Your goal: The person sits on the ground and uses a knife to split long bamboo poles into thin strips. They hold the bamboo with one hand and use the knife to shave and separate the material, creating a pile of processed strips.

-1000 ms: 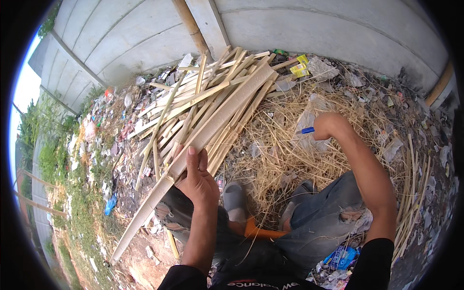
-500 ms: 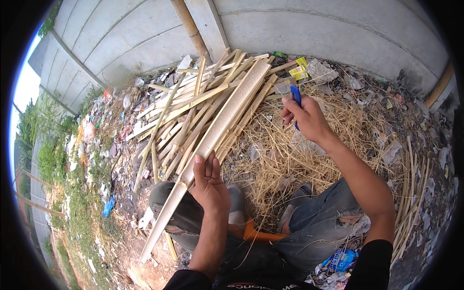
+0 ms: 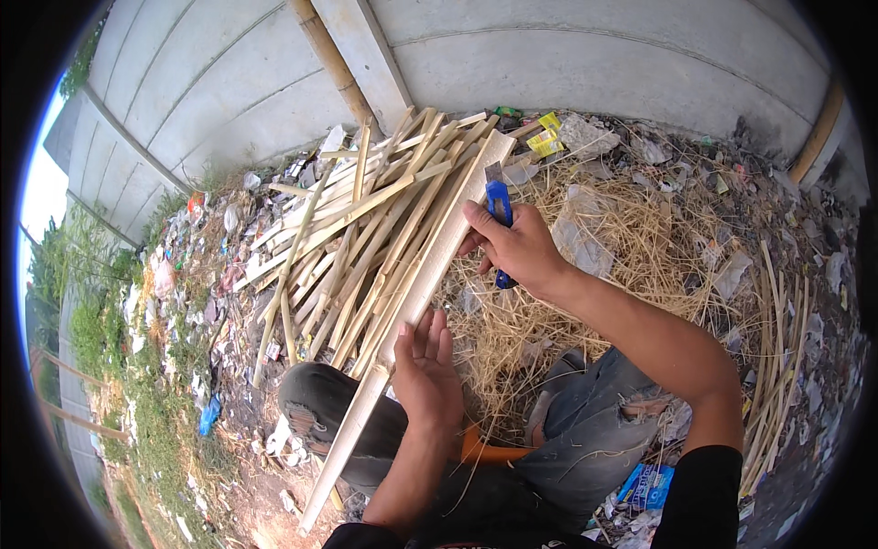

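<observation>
A long split bamboo piece (image 3: 422, 285) slants from low left up to the upper middle, its pale inner face showing and a node ridge partway along. My left hand (image 3: 426, 373) grips it near that node, thumb on the face and fingers at its right edge. In my right hand (image 3: 521, 249) is a blue utility knife (image 3: 499, 203) with its grey blade pointing up, close to the bamboo's upper part. The right thumb and fingertips overlap the bamboo's right edge; whether they press on it I cannot tell.
A heap of split bamboo strips (image 3: 352, 215) lies left of the held piece. Straw-like shavings (image 3: 631, 247) cover the ground on the right, with thin strips (image 3: 782, 357) beyond. Litter is scattered around, and a concrete wall (image 3: 585, 64) with a bamboo pole (image 3: 334, 59) stands behind.
My right hand has moved left and down with the utility knife, from out over the shavings to the bamboo's upper part. The held bamboo has shifted slightly right and down.
</observation>
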Available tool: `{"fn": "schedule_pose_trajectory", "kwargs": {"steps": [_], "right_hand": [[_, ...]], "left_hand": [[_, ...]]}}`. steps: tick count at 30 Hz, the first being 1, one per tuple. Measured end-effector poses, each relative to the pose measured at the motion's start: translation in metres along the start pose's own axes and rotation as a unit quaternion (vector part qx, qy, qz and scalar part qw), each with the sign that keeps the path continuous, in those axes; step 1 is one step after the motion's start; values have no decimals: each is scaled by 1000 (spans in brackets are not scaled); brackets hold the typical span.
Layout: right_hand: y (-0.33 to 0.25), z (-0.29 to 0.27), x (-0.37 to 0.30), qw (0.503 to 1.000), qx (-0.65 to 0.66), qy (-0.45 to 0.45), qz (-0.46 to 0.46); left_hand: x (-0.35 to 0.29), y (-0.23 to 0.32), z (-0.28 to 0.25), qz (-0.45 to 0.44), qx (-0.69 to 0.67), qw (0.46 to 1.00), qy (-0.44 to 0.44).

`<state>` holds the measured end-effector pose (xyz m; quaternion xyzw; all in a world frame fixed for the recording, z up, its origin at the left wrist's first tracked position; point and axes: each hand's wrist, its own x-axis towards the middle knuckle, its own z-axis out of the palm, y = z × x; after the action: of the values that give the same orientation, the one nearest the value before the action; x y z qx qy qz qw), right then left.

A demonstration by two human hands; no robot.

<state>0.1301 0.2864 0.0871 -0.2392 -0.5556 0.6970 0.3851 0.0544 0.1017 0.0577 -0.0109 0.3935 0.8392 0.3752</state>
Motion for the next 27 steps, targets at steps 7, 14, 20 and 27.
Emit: {"fn": "schedule_pose_trajectory", "kwargs": {"steps": [7, 14, 20, 27], "right_hand": [[-2, -29, 17, 997, 0, 81, -7], [-2, -52, 18, 994, 19, 100, 32], [-14, -58, 16, 991, 45, 81, 95], [-25, -66, 11, 912, -343, -145, 172]], "left_hand": [[-9, 4, -23, -142, 57, 984, -93], [-57, 2, -95, -200, 106, 949, -220], [-10, 40, -65, 106, -71, 988, -85], [80, 162, -5, 434, -59, 891, -122]]}}
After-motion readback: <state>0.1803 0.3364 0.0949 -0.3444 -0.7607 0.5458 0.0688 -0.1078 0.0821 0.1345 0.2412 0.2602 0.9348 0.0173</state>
